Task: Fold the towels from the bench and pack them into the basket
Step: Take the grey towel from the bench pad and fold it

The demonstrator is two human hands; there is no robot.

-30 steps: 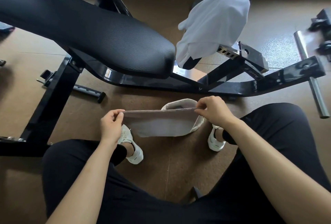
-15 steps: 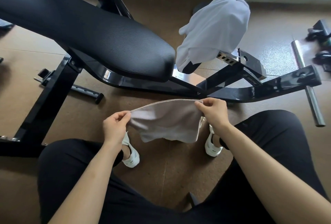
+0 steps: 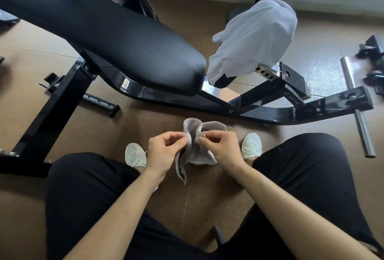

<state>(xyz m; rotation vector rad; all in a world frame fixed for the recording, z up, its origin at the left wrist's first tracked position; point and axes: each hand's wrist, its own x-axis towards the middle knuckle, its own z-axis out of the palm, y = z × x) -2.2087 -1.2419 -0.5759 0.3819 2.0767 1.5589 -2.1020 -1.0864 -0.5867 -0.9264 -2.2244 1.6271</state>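
A small beige-grey towel [image 3: 194, 147] hangs bunched between my two hands, above the floor between my feet. My left hand [image 3: 164, 152] pinches its left edge with thumb and fingertips. My right hand [image 3: 222, 149] pinches the other edge right beside it, so the cloth loops upward and a corner droops down. A white towel [image 3: 255, 37] is draped over the far end of the black bench [image 3: 116, 37], on its frame. No basket is in view.
The bench's black steel frame [image 3: 270, 112] runs across the floor just beyond my hands. A chrome bar [image 3: 357, 110] sticks out at the right, with dark weights [image 3: 374, 60] behind it. My knees and white shoes [image 3: 135, 155] flank the towel.
My hands have come together from about a towel's width apart, so the stretched flat towel now folds into a bunched loop between them. The view has tilted slightly.
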